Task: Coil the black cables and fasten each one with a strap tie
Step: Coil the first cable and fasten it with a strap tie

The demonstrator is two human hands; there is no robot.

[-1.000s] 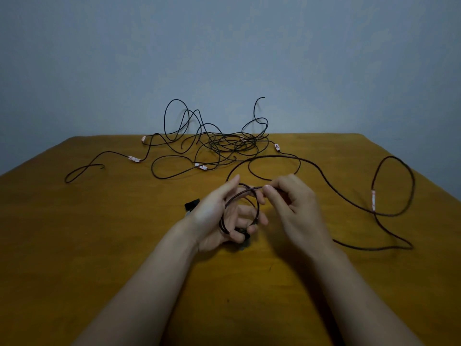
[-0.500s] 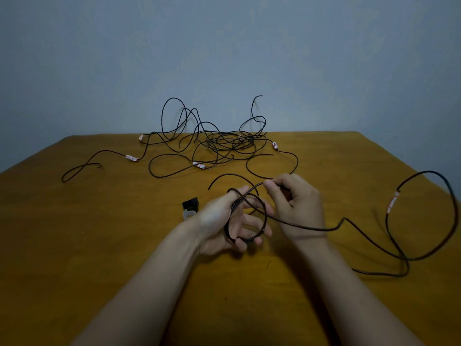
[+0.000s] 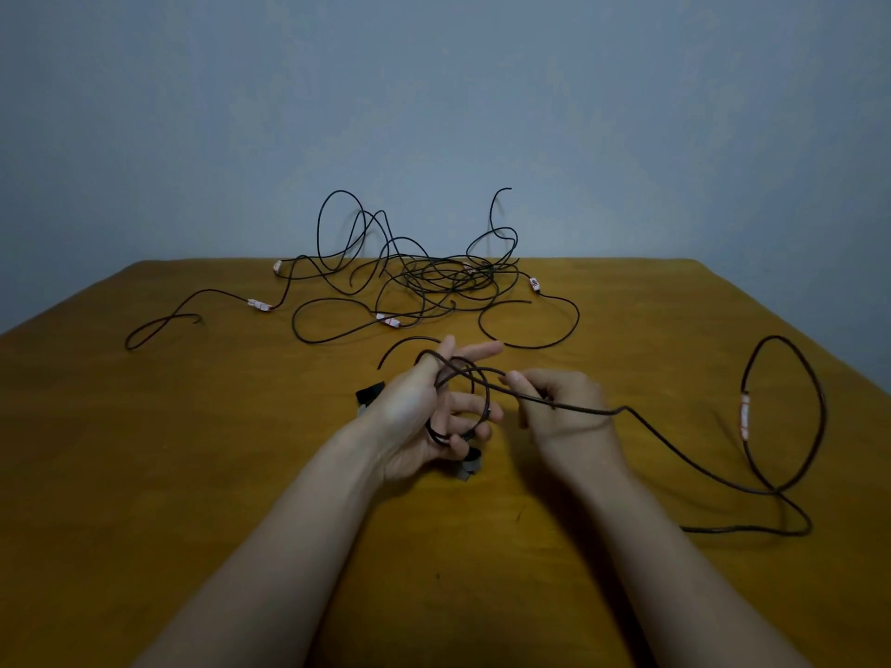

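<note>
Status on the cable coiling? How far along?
Done: nothing, no tied bundle in view. In hand: the left hand holds a small coil of a few loops, and the right hand pinches its tail, which runs loose to the right. Left: wind in that tail, fasten the coil with a strap tie lying by the left hand, then work through the tangle at the table's far side.

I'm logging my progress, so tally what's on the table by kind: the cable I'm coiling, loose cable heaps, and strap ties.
Cable being coiled: 1
Tangled cable heap: 1, strands too knotted to count apart
Strap ties: 2
Total: 4
</note>
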